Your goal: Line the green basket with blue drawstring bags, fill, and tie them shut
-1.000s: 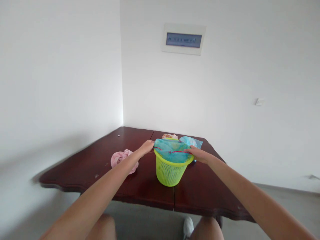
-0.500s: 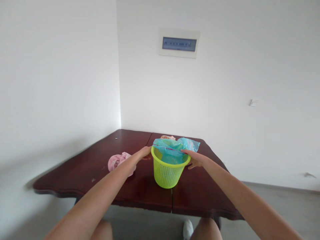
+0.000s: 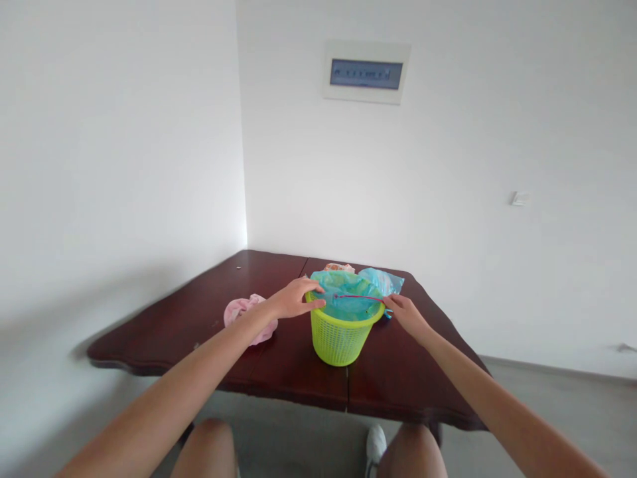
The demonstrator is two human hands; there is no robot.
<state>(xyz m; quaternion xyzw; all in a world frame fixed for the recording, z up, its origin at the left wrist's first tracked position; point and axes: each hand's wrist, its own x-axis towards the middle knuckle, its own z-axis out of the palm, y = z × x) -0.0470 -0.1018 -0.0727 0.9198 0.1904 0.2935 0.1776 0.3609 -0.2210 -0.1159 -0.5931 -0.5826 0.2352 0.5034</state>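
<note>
Yellow-green plastic, pierced all round: the basket stands upright on the dark table, and I take it as the centre of my clock. A blue bag lines it; the bag's lower part I make out only as a tint through the holes.

My left hand is at ten o'clock on the rim, thumb and fingers spread apart over the edge; whether any film is caught under them, I cannot tell. My right hand, at three o'clock, pinches a red cord drawn taut across the bag's mouth; the fingertips hide its end. Just under that hand pokes a blue bit, too small for me to identify.

At nine o'clock lies a pink cloth, partly covered by my left forearm. At one o'clock, a blue packet is half behind the basket, its contents unclear. At twelve, only the top of a patterned bundle shows. Below, at five, a white shoe is cut off by the frame.
</note>
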